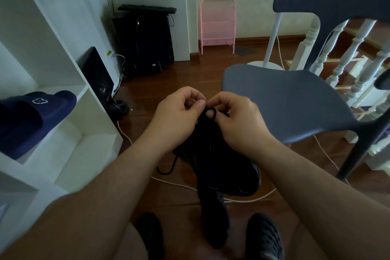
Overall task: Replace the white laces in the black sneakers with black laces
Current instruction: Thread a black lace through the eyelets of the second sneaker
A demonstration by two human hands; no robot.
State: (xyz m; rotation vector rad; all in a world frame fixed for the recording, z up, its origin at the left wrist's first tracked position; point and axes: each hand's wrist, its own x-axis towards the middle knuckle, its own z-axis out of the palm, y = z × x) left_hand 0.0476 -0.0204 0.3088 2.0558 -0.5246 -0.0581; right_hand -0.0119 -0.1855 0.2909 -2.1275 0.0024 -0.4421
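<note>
Nearest the lens, two bare forearms run forward over the person's own dark footwear (263, 236) to a black sneaker (219, 164) held up above the wooden floor (190, 74).

Left hand (177, 116): fingers curled in, thumb tip pressed toward the index finger, pinching a black lace (211, 112) at its top. Right hand (236, 120): fingers likewise curled, a small loop of the same lace lying across its thumb tip. The fingertips of the two hands nearly meet, with the loop between them.

The sneaker hangs directly below the fingers, partly covered by both hands. A free run of black lace drops from below the left hand's knuckles and curls toward the floor. A white cord-like line (179, 184) lies on the floor beneath the shoe; whether it is a removed lace or a cable cannot be determined.

Judgement on progress: no white lace is visible in this sneaker, so removal appears done here and threading or tying of the black lace is under way near the shoe's upper eyelets. How many eyelets are filled is hidden. A second sneaker cannot be clearly identified; its condition is unconfirmed. A grey chair (285, 99) stands just right of the right hand's fingers.
</note>
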